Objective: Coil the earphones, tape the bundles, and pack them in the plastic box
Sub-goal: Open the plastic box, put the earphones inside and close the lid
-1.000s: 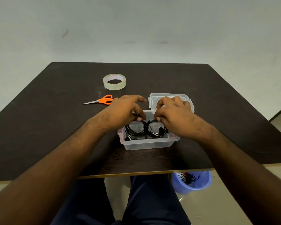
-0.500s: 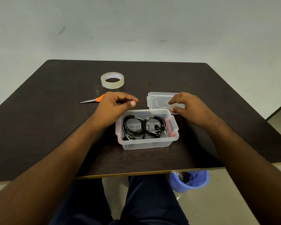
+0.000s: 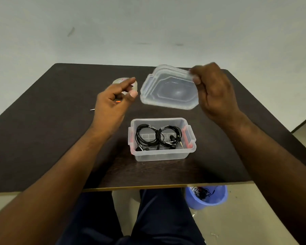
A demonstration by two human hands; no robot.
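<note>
A clear plastic box (image 3: 162,155) stands near the table's front edge. Two coiled black earphone bundles (image 3: 158,137) lie side by side inside it. My right hand (image 3: 214,91) pinches the right edge of the clear lid (image 3: 170,89), holding it tilted in the air behind and above the box. My left hand (image 3: 113,101) hovers left of the lid with loosely curled fingers and holds nothing. A roll of clear tape (image 3: 121,81) shows partly behind my left hand.
The dark table (image 3: 42,121) fills the middle of the view. Orange-handled scissors (image 3: 95,108) are mostly hidden under my left hand. A blue bucket (image 3: 208,198) with tangled earphones stands on the floor below the front right edge. My legs are under the table.
Both hands left the box. My right hand picked the lid up from the table behind the box and raised it; my left hand lifted up and back.
</note>
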